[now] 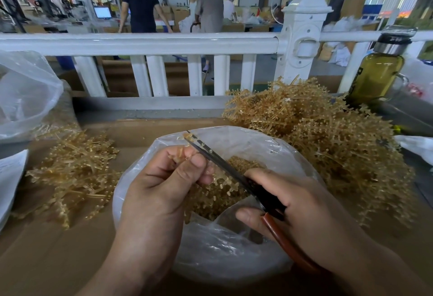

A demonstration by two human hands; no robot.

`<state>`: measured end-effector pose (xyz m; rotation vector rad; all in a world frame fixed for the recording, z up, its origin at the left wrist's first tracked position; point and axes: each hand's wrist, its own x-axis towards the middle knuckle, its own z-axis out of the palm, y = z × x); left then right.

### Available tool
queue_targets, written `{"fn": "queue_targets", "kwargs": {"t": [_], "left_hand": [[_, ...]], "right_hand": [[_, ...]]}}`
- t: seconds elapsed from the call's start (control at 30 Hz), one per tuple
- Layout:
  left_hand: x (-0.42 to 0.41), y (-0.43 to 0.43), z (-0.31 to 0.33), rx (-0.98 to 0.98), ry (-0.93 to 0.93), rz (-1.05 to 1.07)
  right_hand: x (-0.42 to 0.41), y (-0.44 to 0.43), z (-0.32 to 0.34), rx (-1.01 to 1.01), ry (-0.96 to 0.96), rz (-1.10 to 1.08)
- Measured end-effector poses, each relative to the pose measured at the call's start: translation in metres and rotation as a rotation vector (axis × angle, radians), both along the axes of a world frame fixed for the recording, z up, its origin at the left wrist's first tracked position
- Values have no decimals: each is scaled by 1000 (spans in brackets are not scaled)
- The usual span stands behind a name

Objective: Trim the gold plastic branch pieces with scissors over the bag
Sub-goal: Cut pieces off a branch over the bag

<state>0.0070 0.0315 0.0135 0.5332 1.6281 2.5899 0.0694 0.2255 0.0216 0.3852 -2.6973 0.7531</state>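
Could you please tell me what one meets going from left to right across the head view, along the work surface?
Crumpled clear bag → smaller gold branch pile → left hand → right hand → olive bottle.

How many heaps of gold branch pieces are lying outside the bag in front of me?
2: a smaller heap left of the bag, and a bigger heap to its right. More may be hidden in the far-left bag.
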Motion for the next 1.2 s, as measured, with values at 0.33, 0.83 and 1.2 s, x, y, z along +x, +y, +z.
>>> {"fn": "queue_targets", "kwargs": {"t": [0.33,0.83,1.2], "left_hand": [[1,3,-4,-27,27,17],[1,4,-3,29,-30,-6],[2,4,-3,15,-41,0]], "right_hand": [[-1,-2,0,-11,16,-2],[0,-7,3,-9,1,-13],[0,-9,3,-17,6,-32]]}}
